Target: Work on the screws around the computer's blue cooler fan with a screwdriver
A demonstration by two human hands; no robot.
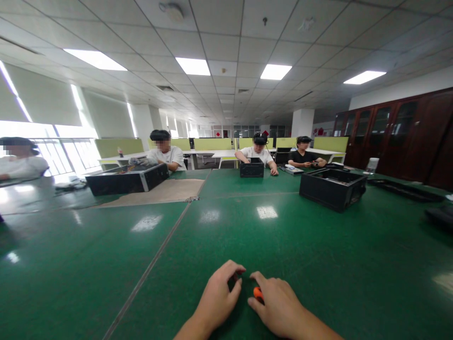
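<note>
Low in the head view, my left hand is just above the green tabletop, its fingers curled toward the thumb. A small dark reddish spot shows at its fingertips, too small to name. Close beside it on the right, my right hand curls around a small orange object. Only a rounded orange end shows between thumb and forefinger; the rest is hidden by the hand. A narrow gap separates the fingertips of the two hands.
The green table has a seam left of my hands. An open black computer case stands at right, a larger one at left, beside brown cardboard. Across the table, a person works at a small black case; other people sit nearby.
</note>
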